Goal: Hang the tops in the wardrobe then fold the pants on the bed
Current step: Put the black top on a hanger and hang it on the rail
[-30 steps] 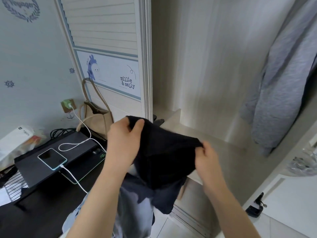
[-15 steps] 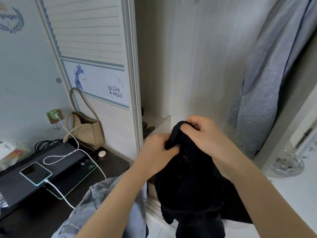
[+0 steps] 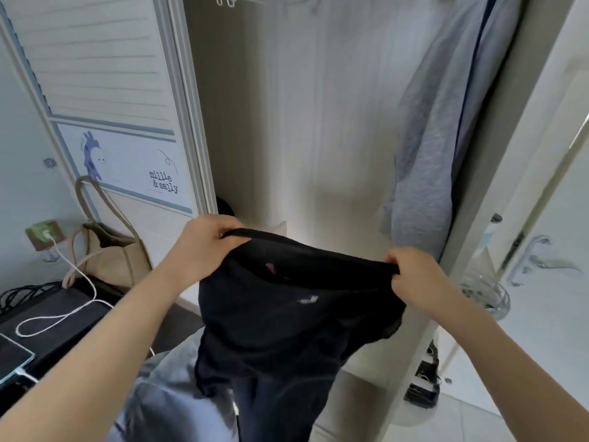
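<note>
A black garment (image 3: 287, 320) hangs stretched between my hands in front of the open wardrobe (image 3: 302, 122). My left hand (image 3: 204, 247) grips its upper edge at the left, and my right hand (image 3: 414, 275) grips the same edge at the right. The cloth falls straight down below them. A grey top (image 3: 427, 148) hangs inside the wardrobe at the right. Bare hanger hooks (image 3: 229, 0) show at the top edge. Another grey-blue garment (image 3: 172, 393) lies draped low at the left, under my left forearm.
The sliding wardrobe door (image 3: 121, 106) with a giraffe picture stands at the left. A beige bag (image 3: 108, 256) sits on a dark desk (image 3: 57, 323) beside a charging phone (image 3: 12, 358) and white cable. A door with a handle (image 3: 541, 250) is at the right.
My hands have moved apart from a bunched grip and now pull the garment's upper edge wide. The view has tilted up toward the wardrobe rail.
</note>
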`<state>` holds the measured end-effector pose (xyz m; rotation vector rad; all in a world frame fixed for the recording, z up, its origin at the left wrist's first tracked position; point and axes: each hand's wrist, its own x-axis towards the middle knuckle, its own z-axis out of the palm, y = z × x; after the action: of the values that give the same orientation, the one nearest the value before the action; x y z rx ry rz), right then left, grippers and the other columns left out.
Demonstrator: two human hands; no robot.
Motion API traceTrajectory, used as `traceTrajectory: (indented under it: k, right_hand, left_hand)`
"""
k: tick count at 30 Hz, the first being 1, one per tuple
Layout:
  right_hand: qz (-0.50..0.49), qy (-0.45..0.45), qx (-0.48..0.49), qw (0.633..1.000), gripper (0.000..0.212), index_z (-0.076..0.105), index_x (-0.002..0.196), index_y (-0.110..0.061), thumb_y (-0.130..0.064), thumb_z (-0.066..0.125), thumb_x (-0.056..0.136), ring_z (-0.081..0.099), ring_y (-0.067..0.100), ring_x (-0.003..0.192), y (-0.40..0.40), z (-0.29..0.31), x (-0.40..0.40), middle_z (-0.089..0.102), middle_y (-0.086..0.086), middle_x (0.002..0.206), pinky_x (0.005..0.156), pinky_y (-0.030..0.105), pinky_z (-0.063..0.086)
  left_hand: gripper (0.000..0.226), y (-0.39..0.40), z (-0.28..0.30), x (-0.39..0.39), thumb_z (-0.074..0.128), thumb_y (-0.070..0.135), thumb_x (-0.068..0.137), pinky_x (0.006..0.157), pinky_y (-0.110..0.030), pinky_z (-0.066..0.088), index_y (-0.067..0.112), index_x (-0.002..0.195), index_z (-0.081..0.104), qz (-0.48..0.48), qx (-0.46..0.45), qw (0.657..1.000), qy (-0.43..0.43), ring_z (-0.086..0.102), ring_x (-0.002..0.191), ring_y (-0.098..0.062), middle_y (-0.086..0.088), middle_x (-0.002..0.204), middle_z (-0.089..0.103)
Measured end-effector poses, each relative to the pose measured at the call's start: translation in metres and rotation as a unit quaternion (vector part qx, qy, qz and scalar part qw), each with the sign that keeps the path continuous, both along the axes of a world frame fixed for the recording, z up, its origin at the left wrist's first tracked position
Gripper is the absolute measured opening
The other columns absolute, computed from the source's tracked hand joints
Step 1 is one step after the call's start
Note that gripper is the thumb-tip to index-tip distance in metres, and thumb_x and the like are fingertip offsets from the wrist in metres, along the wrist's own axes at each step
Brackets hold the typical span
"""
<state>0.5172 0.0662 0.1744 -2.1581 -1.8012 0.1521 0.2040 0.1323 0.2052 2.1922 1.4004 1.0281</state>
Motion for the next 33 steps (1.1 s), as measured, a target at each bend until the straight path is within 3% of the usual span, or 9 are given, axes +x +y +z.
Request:
traceTrajectory:
  k: [3, 7, 10, 13, 17, 20, 22, 29, 33]
  right_hand:
    - [-0.02, 0.133, -0.005, 0.991, 0.027, 0.062, 0.074, -0.014, 0.004, 0.043, 0.079, 0.056, 0.031, 0.074, 0.009, 0.009, 0.01, 0.061, 0.008, 0.071, 0.061, 0.033, 0.047]
    - [-0.041, 0.397, -0.041, 0.916, 0.017, 0.058, 0.092, 0.009, 0.013, 0.043, 0.086, 0.059, 0.038, 0.075, 0.024, 0.022, 0.001, 0.055, 0.023, 0.086, 0.082, 0.057, 0.051]
    - [-0.025, 0.419, -0.033, 0.907, 0.022, 0.057, 0.104, 0.015, 0.005, 0.048, 0.087, 0.058, 0.03, 0.072, 0.035, 0.032, 0.001, 0.054, 0.015, 0.084, 0.075, 0.048, 0.055]
    - [-0.029, 0.464, -0.025, 0.885, 0.022, 0.066, 0.099, -0.003, -0.01, 0.048, 0.089, 0.068, 0.034, 0.077, 0.047, 0.042, 0.001, 0.063, 0.015, 0.081, 0.073, 0.046, 0.06]
    - [0.036, 0.335, 0.082, 0.938, 0.025, 0.064, 0.08, -0.013, 0.002, 0.043, 0.083, 0.067, 0.034, 0.084, 0.073, 0.055, -0.017, 0.067, 0.018, 0.086, 0.08, 0.047, 0.058]
    - [0.107, 0.268, 0.103, 0.952, 0.033, 0.061, 0.079, -0.023, 0.006, 0.046, 0.079, 0.065, 0.021, 0.084, 0.101, 0.062, -0.042, 0.067, 0.0, 0.083, 0.076, 0.031, 0.053]
    - [0.116, 0.223, 0.119, 0.961, 0.03, 0.061, 0.083, -0.025, 0.004, 0.052, 0.078, 0.063, 0.015, 0.081, 0.119, 0.069, -0.057, 0.067, -0.004, 0.083, 0.07, 0.023, 0.049]
    - [0.079, 0.13, 0.152, 0.977, 0.021, 0.06, 0.092, -0.022, -0.004, 0.06, 0.082, 0.057, 0.007, 0.072, 0.155, 0.091, -0.055, 0.063, -0.003, 0.084, 0.057, 0.011, 0.038]
    - [-0.015, 0.01, 0.11, 0.994, 0.016, 0.048, 0.094, -0.017, -0.007, 0.055, 0.083, 0.058, 0.029, 0.098, 0.16, 0.079, -0.037, 0.057, 0.008, 0.099, 0.072, 0.027, 0.037]
  left_hand:
    - [0.019, 0.018, -0.001, -0.013, 0.064, 0.006, 0.088, 0.075, -0.017, 0.041, 0.02, 0.094, 0.076, 0.052, 0.012, 0.99, 0.131, 0.06, 0.079, -0.009, 0.006, 0.09, 0.071]
    - [0.022, 0.036, -0.002, -0.021, 0.06, 0.004, 0.086, 0.084, -0.026, 0.044, 0.017, 0.096, 0.075, 0.099, 0.034, 0.973, 0.206, 0.061, 0.085, -0.02, 0.0, 0.098, 0.072]
    - [0.015, 0.047, 0.003, -0.02, 0.058, 0.011, 0.087, 0.08, -0.036, 0.051, 0.014, 0.085, 0.073, 0.153, 0.042, 0.97, 0.183, 0.065, 0.082, -0.026, -0.002, 0.082, 0.071]
    - [0.018, 0.061, 0.009, -0.02, 0.053, 0.01, 0.087, 0.062, -0.029, 0.046, 0.013, 0.074, 0.066, 0.17, -0.055, 0.96, 0.217, 0.069, 0.074, -0.019, -0.004, 0.073, 0.07]
    - [0.025, 0.07, 0.01, -0.001, 0.063, 0.021, 0.089, 0.08, -0.022, 0.048, 0.019, 0.113, 0.069, 0.001, -0.179, 0.918, 0.355, 0.065, 0.097, -0.015, -0.001, 0.112, 0.068]
    - [0.053, 0.069, 0.015, 0.044, 0.076, 0.043, 0.077, 0.088, -0.017, 0.048, 0.039, 0.126, 0.056, -0.179, -0.241, 0.949, 0.1, 0.065, 0.1, -0.002, 0.016, 0.118, 0.065]
    - [0.043, 0.077, 0.02, 0.076, 0.08, 0.043, 0.074, 0.083, -0.023, 0.054, 0.034, 0.113, 0.064, -0.207, -0.192, 0.959, -0.037, 0.07, 0.089, -0.005, 0.014, 0.102, 0.071]
    - [0.009, 0.121, 0.053, 0.111, 0.061, 0.016, 0.08, 0.069, -0.038, 0.055, 0.012, 0.077, 0.069, -0.112, 0.05, 0.992, -0.015, 0.066, 0.07, -0.024, -0.006, 0.066, 0.068]
    - [0.019, 0.156, 0.078, 0.109, 0.056, 0.011, 0.081, 0.064, -0.04, 0.058, 0.007, 0.067, 0.068, -0.087, 0.058, 0.978, -0.18, 0.063, 0.064, -0.031, -0.011, 0.061, 0.064]
